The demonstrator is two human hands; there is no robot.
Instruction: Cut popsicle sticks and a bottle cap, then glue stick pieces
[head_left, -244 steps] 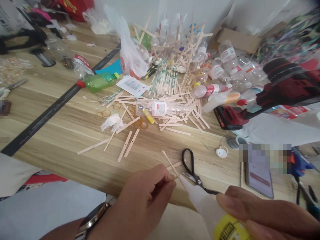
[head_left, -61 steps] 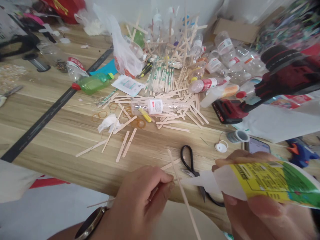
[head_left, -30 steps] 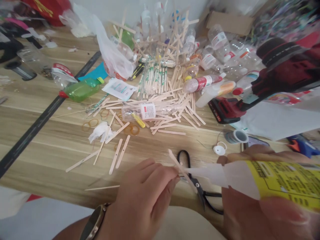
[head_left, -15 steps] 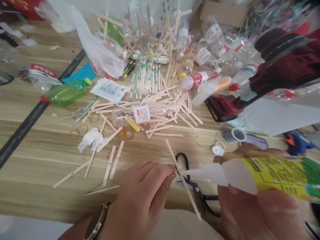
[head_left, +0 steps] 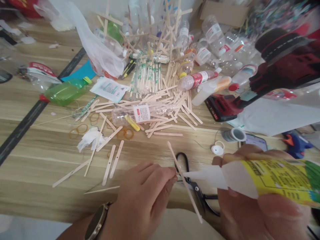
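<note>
My left hand [head_left: 150, 191] is closed in a pinch beside the middle of a flat wooden craft stick [head_left: 188, 190], holding it up at a slant. Between the fingertips and the stick shows a small thin bit too fine to make out. My right hand [head_left: 265, 206] is wrapped round a glue bottle [head_left: 275, 180] with a yellow and green label. Its narrow white nozzle points left, the tip at the stick's middle. Below the stick, black-handled scissors [head_left: 197, 190] lie on the table, partly covered by it.
Two craft sticks with holes [head_left: 113, 163] lie left of my hands. Beyond are a pile of sticks [head_left: 160, 126], a clear bottle [head_left: 141, 114] and a green bottle [head_left: 67, 91]. A red and black power tool [head_left: 225, 108], a wire spool [head_left: 234, 134] and a phone [head_left: 256, 142] are at right.
The craft stick, my left hand and the glue bottle have shifted very slightly. The nozzle tip stays at the stick, and both grips are the same.
</note>
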